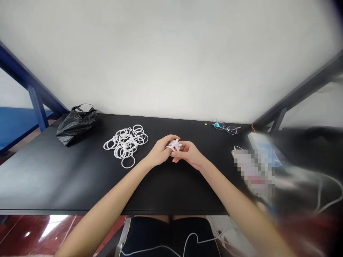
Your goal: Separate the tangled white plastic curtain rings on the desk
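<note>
Dark shorts (150,235) cover the seated person's lap, below the edge of a smooth black tabletop (171,189). Over it, the left hand (161,150) and right hand (190,154) meet, both closed on a small white plastic piece with slim curved bands (175,145) (partly hidden by fingers). Leftward lies a loose heap of white rings (125,146); farther left, a crinkled black plastic bag (76,125).

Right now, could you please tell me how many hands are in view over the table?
2: the left hand, nearer the pile of white rings, and the right hand beside it, both holding a white item. Some fingers are partly hidden; no other hand shows.
</note>
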The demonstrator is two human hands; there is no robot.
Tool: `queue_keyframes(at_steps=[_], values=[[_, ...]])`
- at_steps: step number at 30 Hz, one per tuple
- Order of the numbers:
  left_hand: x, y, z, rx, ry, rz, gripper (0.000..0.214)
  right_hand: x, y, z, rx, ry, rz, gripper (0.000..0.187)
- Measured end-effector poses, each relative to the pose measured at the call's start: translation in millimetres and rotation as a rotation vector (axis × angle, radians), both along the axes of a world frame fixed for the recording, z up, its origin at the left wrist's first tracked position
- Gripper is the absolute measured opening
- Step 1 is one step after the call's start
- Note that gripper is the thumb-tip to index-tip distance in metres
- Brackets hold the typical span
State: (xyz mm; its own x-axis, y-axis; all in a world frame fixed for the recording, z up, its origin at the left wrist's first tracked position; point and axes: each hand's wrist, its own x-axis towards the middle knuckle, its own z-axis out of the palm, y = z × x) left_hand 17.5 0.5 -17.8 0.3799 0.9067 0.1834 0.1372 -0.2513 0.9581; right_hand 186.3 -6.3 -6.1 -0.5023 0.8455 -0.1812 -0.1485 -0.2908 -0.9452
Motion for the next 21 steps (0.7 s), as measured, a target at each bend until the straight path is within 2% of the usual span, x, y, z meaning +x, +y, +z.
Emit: queue_keyframes(at_steps=[2,6,12,18,21], values=[[-1.5,0.8,-2.3,0.055,0.084,-0.001,0.033,-1.4,-1.3,0.0,-0.030,0.009,0.031,0.034],[-6.8,2.9,-4.2,0.037,0.127,-0.107,0.031,-2.3,-2.2,-0.4,-0.086,0.066,0.095,0.038],[-9.0,1.9,-0.2,0.094,0.333,-0.113,0.009,-3.5,-2.9,-3.7,-0.093,-0.002,0.086,0.043],[-6.4,1.8,-1.5,0.048,0.190,-0.187,0.011,-5.4,-4.5,-5.6,-0.064,-0.024,0.065,0.049],[-7.5,6.3,-6.6,-0.022,0.079,-0.188,0.007,-5.2,-5.6,-2.8,-0.015,-0.016,0.085,0.041]])
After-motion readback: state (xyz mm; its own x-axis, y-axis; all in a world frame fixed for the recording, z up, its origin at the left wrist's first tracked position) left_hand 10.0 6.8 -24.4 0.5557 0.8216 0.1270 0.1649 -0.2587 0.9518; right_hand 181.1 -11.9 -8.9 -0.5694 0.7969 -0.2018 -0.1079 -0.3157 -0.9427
